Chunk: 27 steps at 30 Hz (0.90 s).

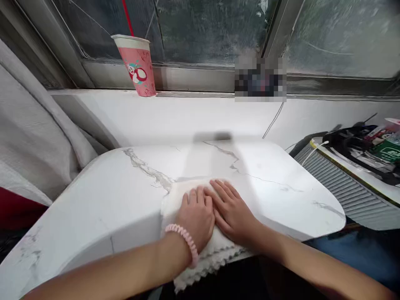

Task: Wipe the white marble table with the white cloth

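Note:
A white cloth with a scalloped edge (225, 246) lies on the white marble-patterned table (125, 200), its near end hanging over the front edge. My left hand (196, 216) rests palm down on the cloth, its fingers slightly bent, and a pink coiled band (183, 233) circles that wrist. Beside it my right hand (233, 212) lies flat on the cloth with fingers stretched forward. Its index finger and thumb side touch or nearly touch my left hand. Both palms are hidden, and nothing shows held in either hand.
On the window sill stands a pink paper cup (139, 71) with a red straw. A blurred-out patch (260, 80) covers something to its right. At the right, a ribbed white cabinet (350, 187) carries cables and packages. A grey curtain (34, 121) hangs at the left.

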### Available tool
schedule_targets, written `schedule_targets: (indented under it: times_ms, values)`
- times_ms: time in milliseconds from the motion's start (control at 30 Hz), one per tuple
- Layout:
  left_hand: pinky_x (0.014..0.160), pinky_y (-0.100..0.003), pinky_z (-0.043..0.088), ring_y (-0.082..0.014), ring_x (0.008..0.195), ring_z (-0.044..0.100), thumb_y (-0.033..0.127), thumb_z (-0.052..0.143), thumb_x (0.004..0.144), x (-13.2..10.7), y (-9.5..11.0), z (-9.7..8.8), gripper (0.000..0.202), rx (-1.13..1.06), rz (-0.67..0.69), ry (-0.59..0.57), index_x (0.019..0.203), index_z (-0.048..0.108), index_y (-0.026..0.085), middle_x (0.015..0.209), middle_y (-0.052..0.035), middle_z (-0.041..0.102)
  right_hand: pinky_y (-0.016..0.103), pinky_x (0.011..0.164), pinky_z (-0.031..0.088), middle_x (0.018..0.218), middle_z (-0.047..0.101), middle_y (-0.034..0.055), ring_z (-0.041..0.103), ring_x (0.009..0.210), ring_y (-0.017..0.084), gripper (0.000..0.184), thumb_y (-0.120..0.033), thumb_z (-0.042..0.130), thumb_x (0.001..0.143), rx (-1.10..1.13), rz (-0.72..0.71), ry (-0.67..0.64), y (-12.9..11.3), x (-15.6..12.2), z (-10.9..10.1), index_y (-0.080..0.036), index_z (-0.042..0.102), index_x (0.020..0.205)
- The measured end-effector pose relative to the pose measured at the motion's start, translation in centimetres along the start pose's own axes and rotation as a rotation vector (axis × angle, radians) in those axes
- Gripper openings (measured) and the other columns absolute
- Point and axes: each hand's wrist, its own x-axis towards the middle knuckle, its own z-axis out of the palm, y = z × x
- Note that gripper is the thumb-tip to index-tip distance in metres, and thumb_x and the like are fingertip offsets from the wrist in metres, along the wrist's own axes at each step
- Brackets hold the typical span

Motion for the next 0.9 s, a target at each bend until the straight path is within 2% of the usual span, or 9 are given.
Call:
schedule_targets:
  times_ms: [133,267,367,467,567,700,800,900]
  values:
    - [0.109,-0.055,0.037,-0.0386,0.138,0.036,0.019,0.039,0.093,1.3,-1.2,0.5,0.05,-0.054,-0.101,0.085,0.142,0.046,0.008,0.151,-0.0212,0.037,0.05,0.119,0.024,0.149,0.044,0.0175,0.035,0.141,0.03,0.05,-0.029,0.034,0.097,-0.026,0.047,-0.042,0.6,1.8,0.7,-0.009,0.047,0.142]
    - [0.107,-0.066,0.033,-0.0408,0.139,0.036,0.022,0.038,0.094,3.8,-3.1,1.9,0.047,-0.102,-0.208,0.233,0.14,0.048,0.015,0.151,-0.0182,0.039,0.049,0.12,0.022,0.15,0.043,0.0163,0.033,0.142,0.029,0.049,-0.028,0.03,0.1,-0.002,0.077,-0.105,1.9,4.9,1.1,-0.008,0.045,0.142]
    - [0.111,-0.067,0.024,-0.0369,0.141,0.033,0.026,0.03,0.097,5.9,-4.8,2.7,0.045,-0.187,-0.244,0.306,0.138,0.048,0.017,0.152,-0.0155,0.039,0.051,0.119,0.021,0.151,0.04,0.0165,0.03,0.144,0.029,0.047,-0.022,0.029,0.099,0.004,0.124,-0.176,2.5,8.0,1.3,-0.008,0.043,0.142]
    - [0.114,-0.065,0.019,-0.0324,0.143,0.031,0.028,0.025,0.098,7.9,-6.8,2.8,0.044,-0.282,-0.261,0.334,0.135,0.047,0.018,0.151,-0.0129,0.041,0.057,0.113,0.026,0.146,0.046,0.0182,0.035,0.139,0.033,0.043,-0.017,0.035,0.095,0.006,0.21,-0.21,2.9,11.3,1.9,-0.008,0.049,0.134]
    - [0.114,-0.065,0.018,-0.0297,0.141,0.034,0.024,0.025,0.096,9.9,-9.3,2.7,0.041,-0.326,-0.274,0.374,0.131,0.047,0.019,0.145,-0.013,0.048,0.055,0.111,0.027,0.132,0.057,0.0153,0.041,0.132,0.032,0.036,-0.016,0.037,0.092,0.031,0.242,-0.119,3.3,14.3,3.3,-0.012,0.056,0.122]
    - [0.114,-0.061,0.02,-0.0266,0.131,0.046,0.024,0.028,0.094,12.4,-13.5,2.7,0.035,-0.356,-0.213,0.418,0.122,0.049,0.02,0.133,-0.0127,0.057,0.043,0.112,0.027,0.126,0.06,0.0117,0.044,0.126,0.025,0.032,-0.015,0.039,0.09,0.071,0.257,0.053,4.1,17.6,5.6,-0.015,0.057,0.117]
    - [0.114,-0.058,0.022,-0.0257,0.127,0.049,0.024,0.029,0.092,13.8,-16.1,2.7,0.034,-0.358,-0.185,0.43,0.118,0.05,0.021,0.131,-0.0117,0.059,0.041,0.109,0.03,0.12,0.062,0.01,0.048,0.12,0.024,0.028,-0.017,0.04,0.091,0.1,0.301,0.116,4.2,19.6,6.7,-0.017,0.058,0.112]
    - [0.113,-0.055,0.024,-0.0252,0.125,0.051,0.024,0.031,0.09,14.7,-17.8,2.7,0.033,-0.35,-0.167,0.445,0.117,0.051,0.022,0.13,-0.0106,0.06,0.04,0.108,0.03,0.117,0.063,0.0093,0.047,0.119,0.024,0.026,-0.017,0.04,0.091,0.1,0.337,0.148,3.9,21.0,7.3,-0.018,0.059,0.109]
